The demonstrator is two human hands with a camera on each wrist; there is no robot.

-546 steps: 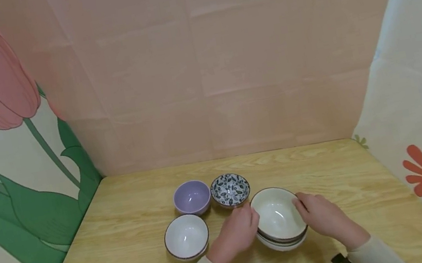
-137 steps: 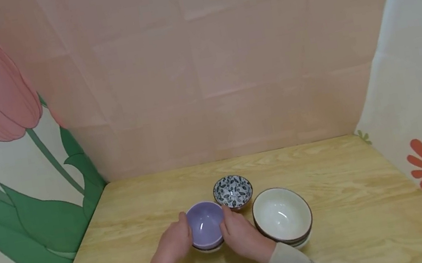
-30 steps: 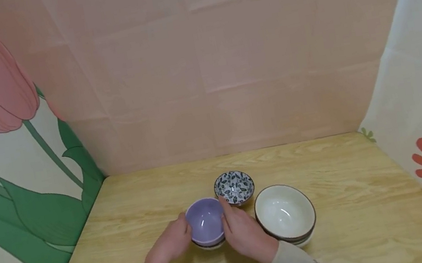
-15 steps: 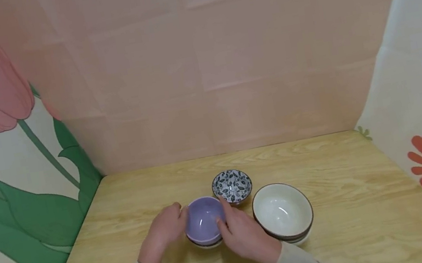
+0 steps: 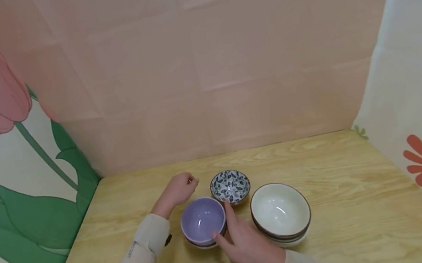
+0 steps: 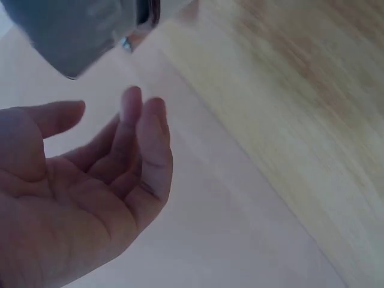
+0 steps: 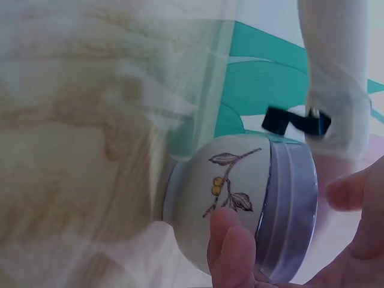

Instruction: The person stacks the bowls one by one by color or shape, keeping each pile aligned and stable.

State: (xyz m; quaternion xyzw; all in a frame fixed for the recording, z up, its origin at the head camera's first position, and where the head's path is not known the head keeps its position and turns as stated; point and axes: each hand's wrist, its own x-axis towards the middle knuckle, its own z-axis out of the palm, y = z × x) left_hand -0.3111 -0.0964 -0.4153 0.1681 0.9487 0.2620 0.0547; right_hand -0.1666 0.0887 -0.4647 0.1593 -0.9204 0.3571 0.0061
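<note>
A purple bowl (image 5: 203, 222) sits nested in a white bowl (image 7: 195, 198) with a painted sprig, seen in the right wrist view. My right hand (image 5: 251, 245) is at the right side of this pair; its fingertips (image 7: 231, 249) lie against the white bowl's side, and its thumb is spread apart over the purple rim. My left hand (image 5: 176, 189) is beyond the purple bowl, left of a small blue-and-white leaf-patterned bowl (image 5: 230, 186). Its fingers (image 6: 153, 138) are loosely bent and hold nothing.
A stack of larger cream bowls (image 5: 280, 210) with brown rims stands right of the purple bowl, close to my right wrist. All stand on a wood-grain table (image 5: 343, 193). A pink backdrop (image 5: 202, 81) rises behind the table, with flower-print sheets at both sides.
Earlier, both hands worked at the cream stack, then set the purple bowl onto the white one. Now my left hand has left the purple rim and moved forward; my right has loosened.
</note>
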